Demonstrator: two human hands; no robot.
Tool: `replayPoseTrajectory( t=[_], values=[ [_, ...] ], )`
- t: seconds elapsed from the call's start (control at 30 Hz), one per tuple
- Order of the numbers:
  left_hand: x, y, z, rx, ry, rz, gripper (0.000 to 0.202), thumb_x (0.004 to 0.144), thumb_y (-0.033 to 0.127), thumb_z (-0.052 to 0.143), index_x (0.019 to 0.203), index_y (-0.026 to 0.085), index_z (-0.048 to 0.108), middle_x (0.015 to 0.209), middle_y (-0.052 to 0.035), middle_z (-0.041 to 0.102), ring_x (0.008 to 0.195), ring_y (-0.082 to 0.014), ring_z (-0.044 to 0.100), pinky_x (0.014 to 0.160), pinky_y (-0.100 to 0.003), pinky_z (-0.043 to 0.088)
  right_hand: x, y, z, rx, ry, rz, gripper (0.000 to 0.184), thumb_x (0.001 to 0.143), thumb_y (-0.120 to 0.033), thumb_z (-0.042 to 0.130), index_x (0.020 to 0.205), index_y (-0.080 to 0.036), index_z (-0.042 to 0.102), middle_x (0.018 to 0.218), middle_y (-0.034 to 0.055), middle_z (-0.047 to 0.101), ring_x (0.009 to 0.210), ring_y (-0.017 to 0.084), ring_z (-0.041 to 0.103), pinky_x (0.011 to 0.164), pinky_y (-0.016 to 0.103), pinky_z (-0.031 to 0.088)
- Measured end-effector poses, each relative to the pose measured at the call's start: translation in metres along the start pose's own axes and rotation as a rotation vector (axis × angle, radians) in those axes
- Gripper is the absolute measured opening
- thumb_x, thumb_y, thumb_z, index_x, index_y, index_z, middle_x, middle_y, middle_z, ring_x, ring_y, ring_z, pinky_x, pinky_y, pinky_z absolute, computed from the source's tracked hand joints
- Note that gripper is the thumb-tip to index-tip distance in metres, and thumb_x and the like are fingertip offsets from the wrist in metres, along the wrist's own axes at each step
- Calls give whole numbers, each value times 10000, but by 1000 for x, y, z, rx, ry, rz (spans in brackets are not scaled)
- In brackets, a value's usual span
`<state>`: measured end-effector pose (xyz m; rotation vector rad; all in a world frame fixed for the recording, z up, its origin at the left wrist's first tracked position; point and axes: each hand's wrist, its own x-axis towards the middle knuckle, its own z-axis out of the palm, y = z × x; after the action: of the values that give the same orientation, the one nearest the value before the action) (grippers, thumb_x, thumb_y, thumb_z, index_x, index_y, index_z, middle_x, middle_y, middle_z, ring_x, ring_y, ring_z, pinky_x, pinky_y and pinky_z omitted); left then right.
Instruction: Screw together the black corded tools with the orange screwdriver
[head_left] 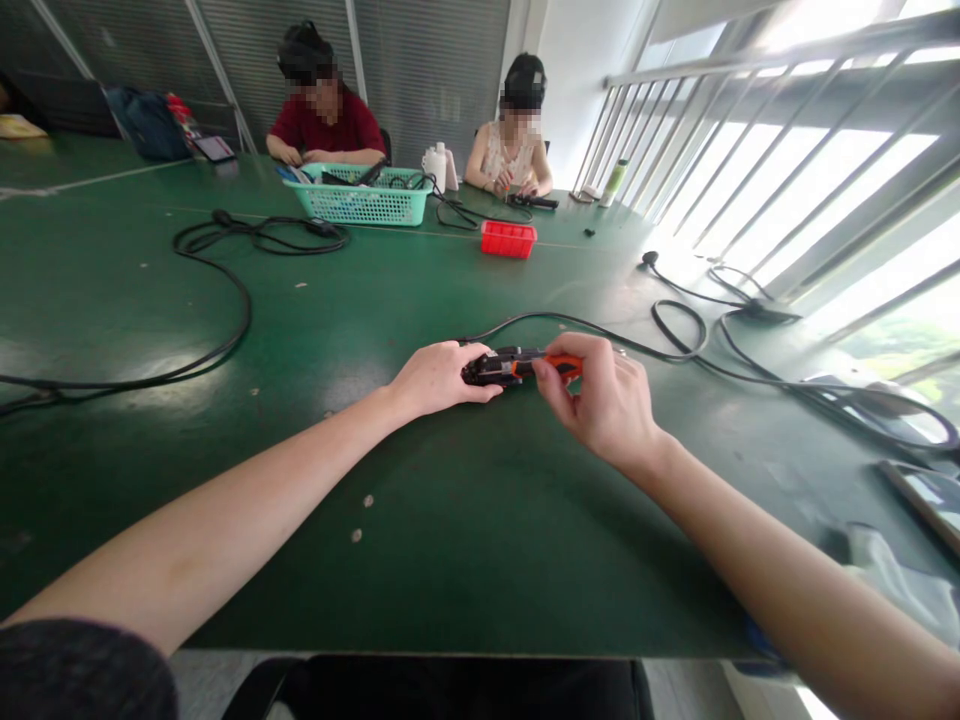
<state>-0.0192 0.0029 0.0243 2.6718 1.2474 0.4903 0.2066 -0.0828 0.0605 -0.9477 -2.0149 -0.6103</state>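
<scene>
My left hand (442,377) is wrapped around the end of a black handheld device (491,368), which lies low over the green table. Its exact kind is hard to make out, and the fingers cover part of it. In my right hand (607,395) is a small tool with an orange and black handle (564,366), which looks like a screwdriver. Thumb and fingers pinch the handle, and the tool points left at the device. Its tip is too small to see clearly. A black cord (559,315) runs behind both hands towards the right.
Ahead on the green table (390,300) stand a red box (508,240) and a turquoise basket (367,205) of tools and cables. Black cables (240,300) lie left, with more coils (679,355) right. Two people sit opposite. A metal railing (720,150) borders the right side.
</scene>
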Motion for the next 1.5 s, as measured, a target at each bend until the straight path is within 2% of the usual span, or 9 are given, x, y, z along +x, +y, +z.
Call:
replayPoseTrajectory(
  t=[0.33,0.57,0.7,0.77,0.9,1.03,1.17,1.33,1.5],
  values=[
    [0,1,-1,-4,-4,-1,550,872,668,650,1284,304,667,954,-48,712,837,-246,688,679,-296,451,0,-1,0,-11,-15,29,163,1002,-302,600,1111,-217,515,842,14,735,601,147,676,545,265,446],
    [1,2,-3,-2,-16,-12,551,864,655,657,1292,309,670,953,-47,707,852,-253,692,676,-295,454,-3,-3,2,26,-51,71,293,926,-332,619,1170,-239,487,999,61,742,767,207,727,641,324,554],
    [0,3,-4,2,-25,-20,553,872,651,648,1299,301,668,960,-51,710,850,-252,692,678,-296,457,-1,-4,1,-34,-59,86,272,946,-385,649,1127,-238,508,875,23,733,688,183,706,590,289,514],
    [0,3,-3,7,-21,-19,553,874,654,644,1297,299,670,957,-53,710,851,-257,690,676,-299,454,-1,-3,2,20,-68,114,275,964,-356,632,1161,-228,490,882,23,729,680,174,708,588,282,520],
    [0,1,-2,5,-20,-12,580,873,671,634,1309,290,667,981,-63,712,867,-264,687,688,-305,455,-2,-1,4,115,-96,65,329,946,-354,651,1189,-221,474,977,59,734,781,203,738,641,311,562],
    [1,1,-2,4,-18,-15,561,876,661,643,1298,291,670,969,-60,713,852,-254,683,667,-292,437,-6,3,1,3,63,104,248,918,-338,674,1088,-241,522,814,-6,707,609,161,683,571,283,530],
    [0,2,-3,6,-22,-10,560,879,658,646,1281,270,681,949,-68,711,841,-254,680,638,-289,415,-9,8,-4,-188,265,155,183,863,-338,675,974,-260,552,718,-8,657,520,169,607,515,319,505],
    [0,2,-3,-11,-23,-4,566,880,664,641,1272,258,687,941,-72,708,831,-254,678,635,-294,417,-10,14,-5,-206,225,194,164,860,-340,654,962,-281,540,688,-7,649,520,187,607,532,351,503],
    [0,3,-4,-3,-25,-9,563,876,664,645,1273,267,687,935,-65,712,840,-256,687,635,-293,415,-6,14,-2,-126,131,214,150,853,-308,646,960,-259,553,655,-42,639,515,155,623,534,301,482]
  ],
)
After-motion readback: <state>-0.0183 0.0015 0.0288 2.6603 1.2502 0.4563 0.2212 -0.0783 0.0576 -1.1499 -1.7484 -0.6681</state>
